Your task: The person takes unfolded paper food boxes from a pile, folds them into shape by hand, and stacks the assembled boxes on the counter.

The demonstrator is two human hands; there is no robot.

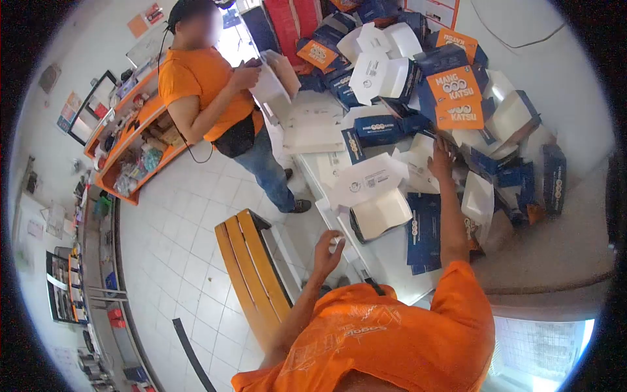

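My left hand (326, 253) is raised at the table's near edge, its fingers curled round a small white thing (336, 242) too small to name. Just beyond it stands an open takeaway box (382, 215), white inside, its printed lid (369, 183) folded back. My right hand (441, 159) reaches into the heap of boxes, fingers stretched out and touching or nearly touching a white box interior (418, 160); its fingertips are partly lost among the boxes. Under my right forearm lie flat navy boxes (423, 228). Orange-and-navy boxes (454, 88) are piled beyond.
Across the table's left end a co-worker in an orange shirt (199, 72) handles a white box (277, 81). A slatted wooden bench (251, 268) stands left of me on the tiled floor (189, 248). Orange shelves (140, 150) line the far side.
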